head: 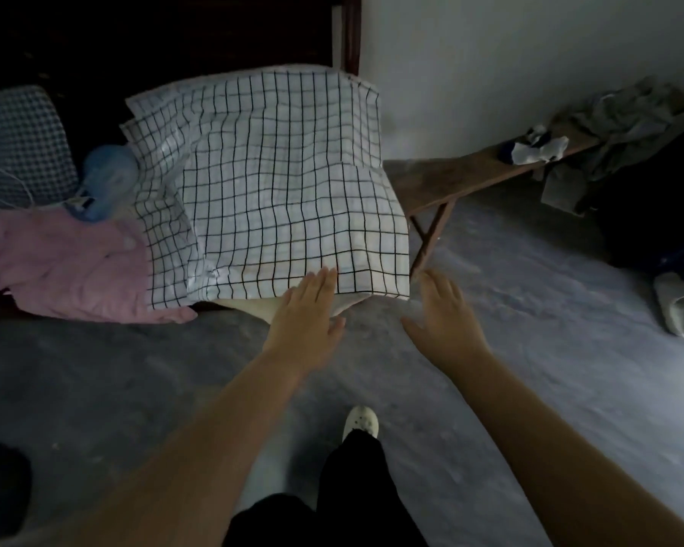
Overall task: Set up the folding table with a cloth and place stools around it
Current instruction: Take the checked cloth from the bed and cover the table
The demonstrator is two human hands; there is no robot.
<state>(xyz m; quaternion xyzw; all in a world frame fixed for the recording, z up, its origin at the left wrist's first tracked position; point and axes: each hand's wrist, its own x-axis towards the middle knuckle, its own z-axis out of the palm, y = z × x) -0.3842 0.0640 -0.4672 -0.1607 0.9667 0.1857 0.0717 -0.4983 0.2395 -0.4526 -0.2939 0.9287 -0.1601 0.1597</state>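
Head view, dim room. A white cloth [277, 183] with a black grid lies draped over a pale table [253, 307], of which only the near edge shows below the hem. Left hand [303, 313]: fingers straight and together, tips resting on the cloth's near edge. Right hand [445, 317]: fingers spread and relaxed, holding nothing, just beside the cloth's near right corner, above the floor [530, 309]. Left of the cloth, touching it: a pink garment [64, 266]. Right: a wooden bench [443, 179] bearing a white rag [539, 150] and crumpled grey clothes [624, 124] at its far end.
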